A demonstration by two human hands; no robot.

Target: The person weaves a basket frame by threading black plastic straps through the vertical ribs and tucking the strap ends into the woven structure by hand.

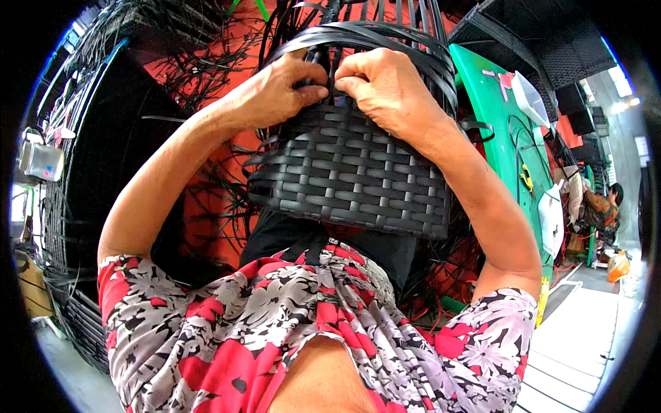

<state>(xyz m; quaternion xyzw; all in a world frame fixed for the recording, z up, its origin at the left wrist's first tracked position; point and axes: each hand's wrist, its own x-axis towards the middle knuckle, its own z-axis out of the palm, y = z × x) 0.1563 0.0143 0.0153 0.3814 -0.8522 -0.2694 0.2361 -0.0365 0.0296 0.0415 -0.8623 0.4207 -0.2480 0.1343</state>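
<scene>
In front of me a black woven panel of flat plastic strips [358,172] rests over my lap, its near part closely woven. Loose black strips [385,34] run in a curved bundle across its far side, over long unwoven strips. My left hand [292,86] is closed at the weave's far edge, thumb and fingers pinched together on a black strip. Just beside it, my right hand [382,86] pinches at the same edge with bent fingers. The exact piece of strip between the fingertips is mostly hidden by the fingers.
To the right stands a green board [509,144] with yellow-handled pliers [527,180] and a white container [530,100]. Tangled black strips lie over a red surface [234,148] at left. Stacked black wickerwork [117,151] stands further left. Another person [602,210] sits at far right.
</scene>
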